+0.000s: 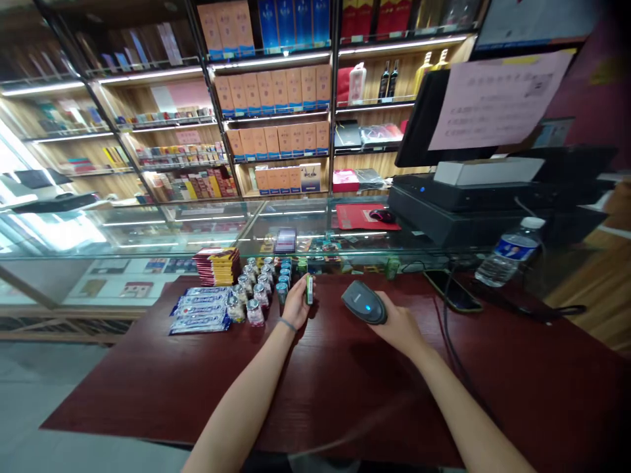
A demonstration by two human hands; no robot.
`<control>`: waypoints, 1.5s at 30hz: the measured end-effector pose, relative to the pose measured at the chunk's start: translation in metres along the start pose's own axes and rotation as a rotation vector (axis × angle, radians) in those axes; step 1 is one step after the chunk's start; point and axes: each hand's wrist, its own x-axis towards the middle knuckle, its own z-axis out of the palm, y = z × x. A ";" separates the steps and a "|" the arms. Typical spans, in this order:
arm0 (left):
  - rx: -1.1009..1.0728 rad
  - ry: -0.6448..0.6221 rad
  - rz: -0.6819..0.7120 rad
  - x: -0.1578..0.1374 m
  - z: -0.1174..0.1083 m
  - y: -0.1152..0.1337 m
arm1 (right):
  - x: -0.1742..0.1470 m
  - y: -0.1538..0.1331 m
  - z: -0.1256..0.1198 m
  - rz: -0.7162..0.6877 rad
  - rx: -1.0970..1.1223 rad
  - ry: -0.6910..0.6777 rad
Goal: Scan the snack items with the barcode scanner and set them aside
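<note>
In my right hand is a dark grey handheld barcode scanner with a lit blue light, its head tilted toward the left. My left hand is closed around a small green container with a white label facing the scanner; fingers hide part of it. Just left of that hand stand rows of small jars with silvery lids, beside blue containers and green ones. Blue-and-white long packets lie further left, with a stack of red and yellow packets behind them.
A dark red tabletop meets a glass display counter. On the right are a phone, a water bottle, a trailing cable and a monitor with paper on it. Stocked shelves line the back.
</note>
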 end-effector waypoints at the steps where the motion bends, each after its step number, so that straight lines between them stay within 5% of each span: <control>1: -0.022 0.002 -0.003 0.001 -0.001 0.000 | 0.000 -0.003 0.000 -0.014 0.003 -0.025; 14: -0.050 0.024 -0.031 0.007 -0.005 -0.003 | -0.002 -0.016 0.000 -0.163 -0.107 -0.287; 22: 0.046 0.009 0.046 0.000 0.002 -0.003 | 0.000 -0.010 -0.004 -0.126 -0.061 -0.198; 35: 0.828 0.194 0.644 -0.002 0.006 -0.016 | 0.003 0.012 -0.006 -0.092 0.007 -0.065; 45: 0.782 0.487 0.634 0.021 0.016 -0.025 | 0.002 0.019 -0.007 -0.075 0.062 0.045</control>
